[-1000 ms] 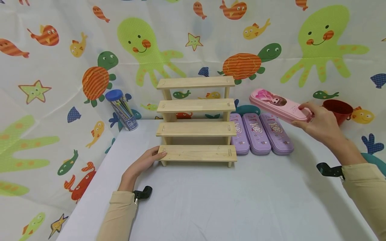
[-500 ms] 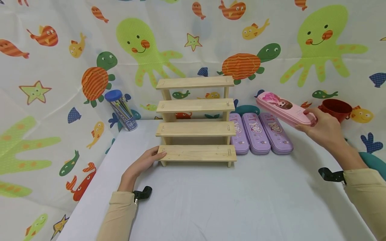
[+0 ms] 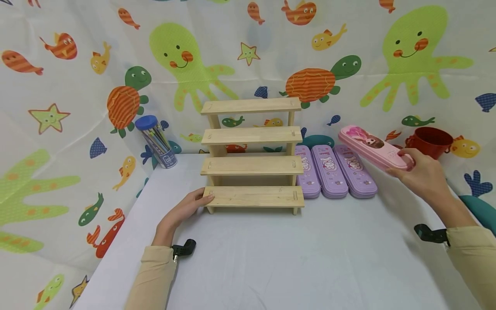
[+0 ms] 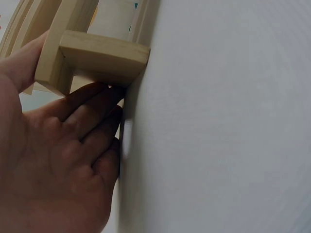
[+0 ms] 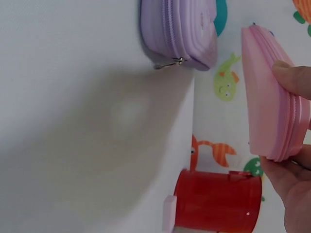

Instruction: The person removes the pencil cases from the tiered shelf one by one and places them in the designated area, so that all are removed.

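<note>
A pink zippered pencil case (image 3: 373, 146) with a doll picture on its lid is held up off the table by my right hand (image 3: 424, 174). In the right wrist view my thumb presses one side of the case, with fingers on the other. Below and left of it, several light-wood steps form a display stand (image 3: 253, 196). My left hand (image 3: 184, 211) grips the left end of its lowest step, thumb on top; the left wrist view has the fingers (image 4: 95, 116) bent in beneath the board.
Three purple pencil cases (image 3: 329, 172) lie side by side to the right of the stand. A red bucket (image 3: 430, 142) stands at the back right, with a pale pink block (image 5: 169, 213) by its base. A blue-lidded pencil tub (image 3: 156, 142) leans at the back left.
My right hand has carried the pink pencil case to the right and a little lower, away from the stand. The left hand and the stand stay put.
</note>
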The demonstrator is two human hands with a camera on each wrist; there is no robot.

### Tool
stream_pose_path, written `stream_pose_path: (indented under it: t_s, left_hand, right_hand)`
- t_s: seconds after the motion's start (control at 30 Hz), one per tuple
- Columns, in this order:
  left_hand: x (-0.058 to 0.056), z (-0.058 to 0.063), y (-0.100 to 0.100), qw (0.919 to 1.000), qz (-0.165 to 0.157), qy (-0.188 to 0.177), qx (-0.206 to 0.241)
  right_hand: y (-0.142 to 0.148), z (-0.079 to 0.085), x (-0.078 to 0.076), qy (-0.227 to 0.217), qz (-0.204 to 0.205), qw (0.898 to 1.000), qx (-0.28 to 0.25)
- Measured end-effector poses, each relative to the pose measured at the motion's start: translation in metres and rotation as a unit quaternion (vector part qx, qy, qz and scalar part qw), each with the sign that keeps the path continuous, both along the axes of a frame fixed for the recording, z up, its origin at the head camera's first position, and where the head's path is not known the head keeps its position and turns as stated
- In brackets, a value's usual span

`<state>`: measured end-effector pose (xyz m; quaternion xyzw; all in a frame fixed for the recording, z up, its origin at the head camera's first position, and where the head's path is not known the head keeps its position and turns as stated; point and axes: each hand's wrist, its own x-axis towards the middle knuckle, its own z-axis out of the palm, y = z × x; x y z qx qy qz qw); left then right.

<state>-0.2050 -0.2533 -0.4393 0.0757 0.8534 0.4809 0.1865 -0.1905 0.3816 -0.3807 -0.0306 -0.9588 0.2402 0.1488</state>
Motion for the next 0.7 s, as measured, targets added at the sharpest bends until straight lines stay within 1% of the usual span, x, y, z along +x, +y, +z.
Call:
stream_pose_path:
  t_s: [0.37, 0.7]
  left_hand:
    - [0.000, -0.002, 0.000, 1.0000, 0.000, 0.002, -0.002]
    - [0.000, 0.000, 0.001, 1.0000, 0.005, -0.004, -0.006]
  right_hand:
    - [0.011, -0.011, 0.006, 0.000, -0.020, 1.000, -0.003]
    - [0.020, -0.022, 0.013, -0.032, -0.041, 0.999, -0.008]
